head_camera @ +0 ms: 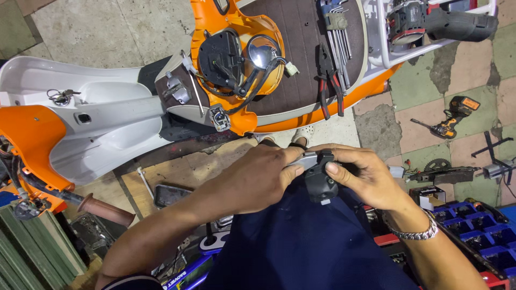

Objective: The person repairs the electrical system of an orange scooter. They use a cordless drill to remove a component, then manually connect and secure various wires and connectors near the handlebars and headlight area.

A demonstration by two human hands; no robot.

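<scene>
Both hands meet over my lap on a small black and grey switch housing [320, 180]. My left hand [258, 177] pinches its grey metal end between thumb and fingers. My right hand [363, 177], with a silver chain bracelet on the wrist, wraps around the black body with the thumb on its front. Just beyond the hands lies an orange and white scooter [97, 118], its orange headlight cover [236, 59] resting upside down on the brown seat with a round mirror and wires in it.
Red-handled pliers [329, 86] and a set of hex keys [337, 32] lie on the seat. A cordless drill [451, 118] rests on the tiled floor at right, a power tool [441, 21] on the rear rack. Blue parts bins [478, 225] stand at lower right.
</scene>
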